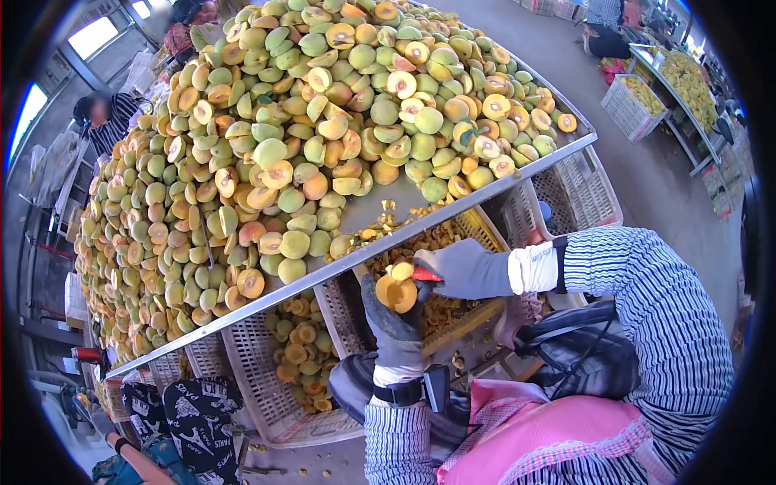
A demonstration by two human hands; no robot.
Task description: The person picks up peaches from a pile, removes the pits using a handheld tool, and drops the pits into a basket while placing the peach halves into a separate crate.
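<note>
My left hand, in a grey glove, is closed around a halved peach with its orange hollow facing up. My right hand, gloved too, grips a small tool with a red handle; its working end is hidden at the fruit. A small orange piece sits at the top of the half, by the tool. Both hands are just off the near edge of the metal table, above a yellow crate with peach pits and scraps.
A large heap of halved peaches covers the table. Below its edge, a white crate holds peach halves; another white crate stands right. A co-worker's arm is at lower left. Other people work beyond the heap.
</note>
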